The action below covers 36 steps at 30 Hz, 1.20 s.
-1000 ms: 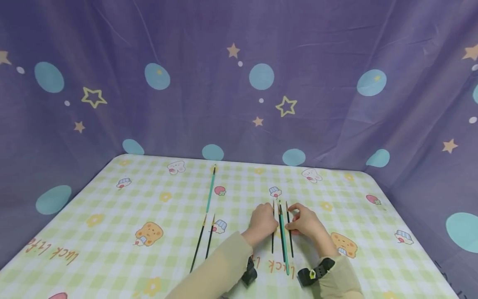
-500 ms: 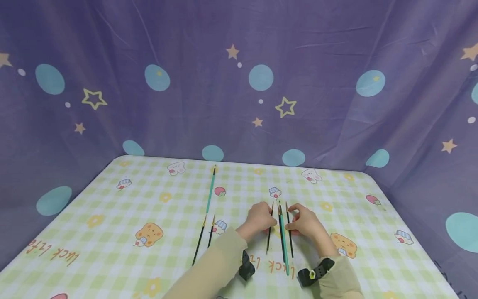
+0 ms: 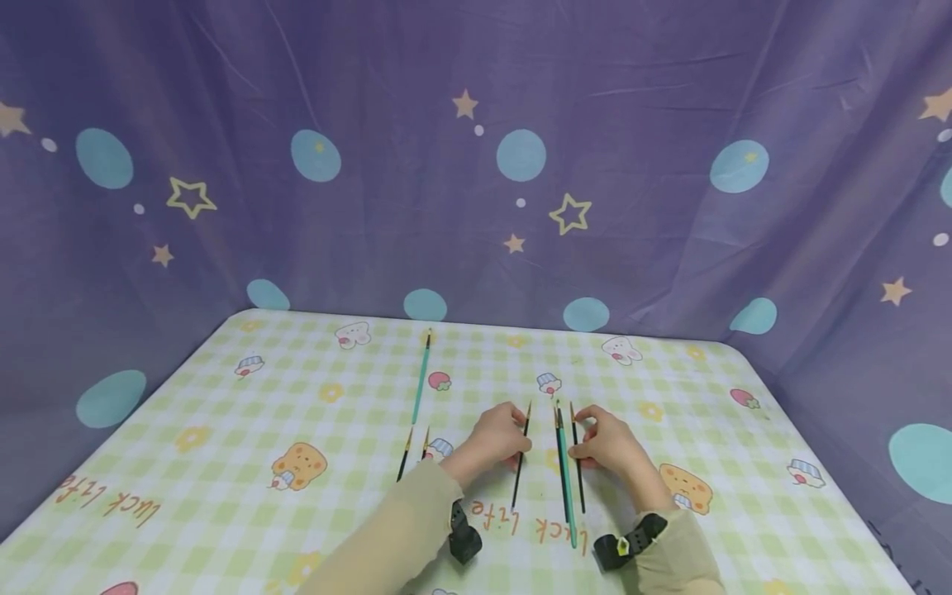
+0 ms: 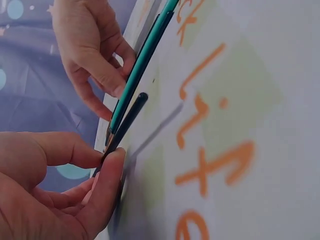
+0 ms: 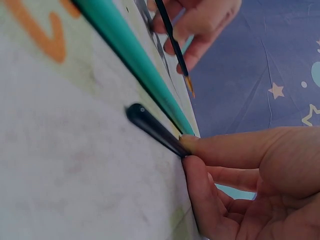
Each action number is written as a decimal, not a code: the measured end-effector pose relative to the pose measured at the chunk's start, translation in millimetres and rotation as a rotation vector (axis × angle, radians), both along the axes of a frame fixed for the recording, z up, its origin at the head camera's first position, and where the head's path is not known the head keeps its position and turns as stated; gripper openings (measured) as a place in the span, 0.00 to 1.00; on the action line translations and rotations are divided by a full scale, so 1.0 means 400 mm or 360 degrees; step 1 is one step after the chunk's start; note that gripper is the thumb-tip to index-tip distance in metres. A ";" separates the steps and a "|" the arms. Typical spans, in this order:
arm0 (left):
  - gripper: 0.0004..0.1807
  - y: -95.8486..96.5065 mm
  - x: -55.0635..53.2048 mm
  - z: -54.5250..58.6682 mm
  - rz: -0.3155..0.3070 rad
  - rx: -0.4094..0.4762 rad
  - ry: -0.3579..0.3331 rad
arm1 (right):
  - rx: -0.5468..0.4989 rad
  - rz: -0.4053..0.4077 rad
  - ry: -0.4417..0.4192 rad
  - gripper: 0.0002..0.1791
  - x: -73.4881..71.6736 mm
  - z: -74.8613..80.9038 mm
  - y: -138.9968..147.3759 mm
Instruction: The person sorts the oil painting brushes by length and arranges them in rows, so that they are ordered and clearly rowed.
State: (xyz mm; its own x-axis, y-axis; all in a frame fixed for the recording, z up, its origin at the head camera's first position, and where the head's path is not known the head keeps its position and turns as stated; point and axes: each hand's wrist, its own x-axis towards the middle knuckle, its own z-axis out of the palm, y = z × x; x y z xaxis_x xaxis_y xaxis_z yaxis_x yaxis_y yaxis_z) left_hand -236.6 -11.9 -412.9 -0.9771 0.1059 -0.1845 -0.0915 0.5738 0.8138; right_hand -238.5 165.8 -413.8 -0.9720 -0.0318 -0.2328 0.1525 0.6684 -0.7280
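In the head view my left hand (image 3: 497,436) pinches a slim black paintbrush (image 3: 517,479) between thumb and fingers, bristles pointing away from me. The left wrist view shows this brush (image 4: 131,115) raised a little, its shadow on the cloth. My right hand (image 3: 608,440) pinches another black paintbrush (image 3: 580,487) by thumb and finger, its handle end (image 5: 155,127) large in the right wrist view. Between the two hands lie a green paintbrush (image 3: 568,504) and, close along it, a black paintbrush (image 3: 561,475). The left fingertips partly hide behind their brush.
Farther back on the left lies another green paintbrush (image 3: 421,384). Nearer, two black paintbrushes, a left one (image 3: 405,453) and a right one (image 3: 426,440), are partly covered by the left sleeve (image 3: 387,529). A checked cloth (image 3: 223,463) covers the table; a purple curtain (image 3: 402,223) hangs behind.
My left hand has moved left with its black paintbrush, away from the green one, and the brush now slants more. The right hand and its brush have stayed put.
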 end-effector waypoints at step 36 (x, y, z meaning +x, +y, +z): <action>0.22 -0.198 0.130 0.028 -0.0019 0.0286 0.0016 | 0.0012 0.0001 0.0000 0.29 0.000 -0.004 0.000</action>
State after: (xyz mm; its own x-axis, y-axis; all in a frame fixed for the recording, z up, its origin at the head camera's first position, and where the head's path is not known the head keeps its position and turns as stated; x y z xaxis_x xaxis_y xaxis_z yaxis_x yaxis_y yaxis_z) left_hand -184.5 -91.3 -401.7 -0.9773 0.1481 -0.1514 -0.0765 0.4199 0.9044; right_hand -238.3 165.8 -415.4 -0.9721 -0.0303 -0.2327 0.1521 0.6740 -0.7229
